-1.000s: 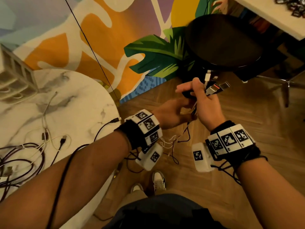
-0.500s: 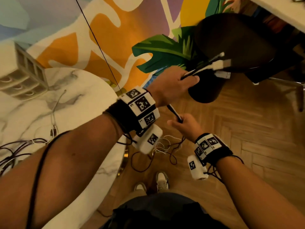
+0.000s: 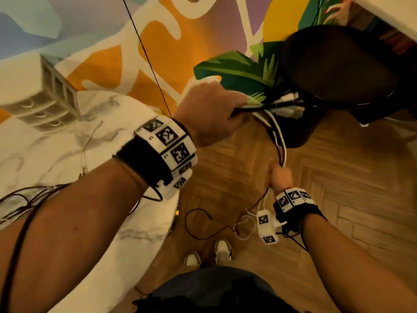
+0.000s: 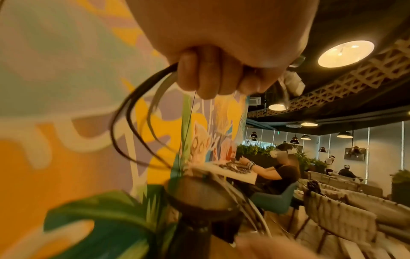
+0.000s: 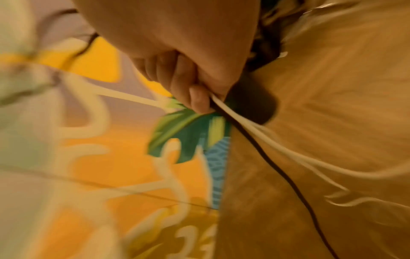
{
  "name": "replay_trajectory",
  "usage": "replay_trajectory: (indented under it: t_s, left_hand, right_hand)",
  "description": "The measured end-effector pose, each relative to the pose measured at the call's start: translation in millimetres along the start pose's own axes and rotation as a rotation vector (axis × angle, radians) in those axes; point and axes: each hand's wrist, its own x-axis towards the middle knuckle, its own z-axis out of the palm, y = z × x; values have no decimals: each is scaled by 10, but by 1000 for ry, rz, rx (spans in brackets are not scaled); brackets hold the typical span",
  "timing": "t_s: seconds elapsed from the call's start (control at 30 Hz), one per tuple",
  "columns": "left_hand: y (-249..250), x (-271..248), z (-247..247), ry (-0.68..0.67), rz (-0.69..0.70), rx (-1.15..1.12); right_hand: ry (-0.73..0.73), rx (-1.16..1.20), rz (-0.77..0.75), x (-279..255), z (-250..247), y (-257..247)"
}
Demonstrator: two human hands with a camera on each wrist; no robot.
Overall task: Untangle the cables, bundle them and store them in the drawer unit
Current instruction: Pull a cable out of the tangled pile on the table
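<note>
My left hand (image 3: pixel 214 109) is raised above the floor and grips a bunch of black and white cables (image 3: pixel 274 105) just behind their plugs, which stick out to the right. In the left wrist view its curled fingers (image 4: pixel 208 78) close round the strands (image 4: pixel 133 112). The cables hang down to my right hand (image 3: pixel 281 177), lower and nearer me, which pinches them (image 5: pixel 235 119) between thumb and fingers. Below it loose ends (image 3: pixel 243 224) trail over the floor. More tangled cables (image 3: pixel 20 199) lie on the marble table. The white drawer unit (image 3: pixel 42 96) stands at the table's far left.
The round marble table (image 3: pixel 67 159) fills the left. A dark stool (image 3: pixel 338 71) stands close beyond my left hand, with a white table edge (image 3: pixel 392 12) at the top right. Wooden floor (image 3: pixel 338 177) lies below, my feet (image 3: pixel 209 254) near the table's edge. A thin black cord (image 3: pixel 146 55) crosses the painted wall.
My left hand took over the plug ends and rose up and forward. My right hand slid down along the cables toward me, stretching them out between both hands.
</note>
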Motion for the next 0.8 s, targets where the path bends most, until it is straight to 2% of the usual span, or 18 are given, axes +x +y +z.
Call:
replay_trajectory:
  t_s: [0.07,0.13,0.23,0.33,0.47,0.57,0.67,0.8]
  left_hand:
    - [58,-56,282,-160,-96,-64]
    - [85,-106,538,-263,-242,-187]
    - [101,-109,741,-230,-395,-492]
    - [167,15,733,-169,-381,-610]
    - [252,135,756,-114,-351,-530]
    - [284,148,758,-71,-326,-573]
    - [226,232,522,44,-298,-565]
    - [47,332,126,204,-224,-448]
  right_hand:
    - [-18,126,-130,-249,19,-321]
    - [-42,160,-256,-580,72,-658]
    - [-138,56,-509,-898,77,-927]
    - [-238,-52,-662,-1033,54,-1014]
    - [-314,11,-680,-1021,24,-1038]
    - [-300,9,-655,-878,93,-898]
    - [-218,-80,-496,-626,117,-546]
    - [-43,-115,-177,-292,-13,24]
